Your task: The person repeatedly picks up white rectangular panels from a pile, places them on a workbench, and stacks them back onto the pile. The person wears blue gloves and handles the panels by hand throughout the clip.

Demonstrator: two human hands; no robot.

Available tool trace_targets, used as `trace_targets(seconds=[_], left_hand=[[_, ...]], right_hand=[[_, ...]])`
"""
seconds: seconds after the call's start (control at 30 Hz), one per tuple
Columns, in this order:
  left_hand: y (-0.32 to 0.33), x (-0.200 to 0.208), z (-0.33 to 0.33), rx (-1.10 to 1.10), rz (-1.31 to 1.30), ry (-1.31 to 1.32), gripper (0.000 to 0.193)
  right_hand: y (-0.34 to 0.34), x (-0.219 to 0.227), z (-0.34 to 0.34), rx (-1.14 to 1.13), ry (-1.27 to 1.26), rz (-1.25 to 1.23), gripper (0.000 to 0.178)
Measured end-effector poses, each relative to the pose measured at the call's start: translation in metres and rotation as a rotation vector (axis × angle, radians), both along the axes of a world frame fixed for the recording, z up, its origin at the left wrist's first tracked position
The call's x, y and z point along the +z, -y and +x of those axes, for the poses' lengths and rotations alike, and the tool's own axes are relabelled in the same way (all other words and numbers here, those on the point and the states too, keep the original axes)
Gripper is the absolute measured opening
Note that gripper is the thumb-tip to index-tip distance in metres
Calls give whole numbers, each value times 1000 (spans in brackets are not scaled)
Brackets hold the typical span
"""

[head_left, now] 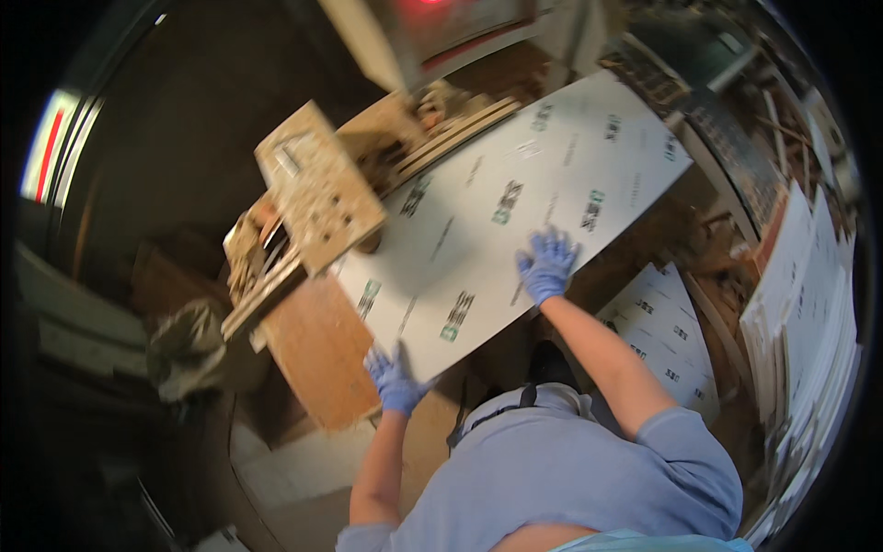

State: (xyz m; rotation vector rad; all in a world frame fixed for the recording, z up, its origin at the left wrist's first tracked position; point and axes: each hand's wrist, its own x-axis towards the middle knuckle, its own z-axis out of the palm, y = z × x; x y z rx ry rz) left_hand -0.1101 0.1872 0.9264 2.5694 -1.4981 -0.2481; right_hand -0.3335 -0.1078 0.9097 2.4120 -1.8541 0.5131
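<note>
A long white printed panel point(524, 179) lies slantwise on a work surface in front of me, its printing green and black. My right hand point(549, 265), in a blue glove, rests flat on the panel close to its near long edge, fingers spread. At the panel's near left corner is my left hand point(395, 382), gloved too, with its fingers stretched apart and touching the corner; whether its thumb goes under the panel cannot be made out. A dusty wooden block point(317, 189) with holes in its top overhangs the panel's left end beside a wooden guide rail point(455, 138).
A bare brown board point(317, 345) extends left of the panel. Several white sheets point(800, 313) stand stacked upright at the right. Another printed panel piece point(662, 336) lies low by my right arm. A crumpled greenish bag point(187, 348) sits at the left.
</note>
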Motion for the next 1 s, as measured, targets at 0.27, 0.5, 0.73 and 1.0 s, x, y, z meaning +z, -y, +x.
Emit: trace_targets(seconds=[0.27, 0.5, 0.73, 1.0], left_hand=[[-3, 0, 1, 7, -26, 30, 119], [-7, 5, 3, 9, -37, -20, 118], [-10, 7, 3, 32, -86, -63, 116], [-10, 9, 2, 48, -78, -55, 116]], right_hand=[[-3, 5, 5, -46, -36, 9, 53], [1, -1, 0, -35, -1, 10, 53], [23, -19, -33, 52, 287, -58, 49], [101, -5, -122, -587, 872, 197, 78]])
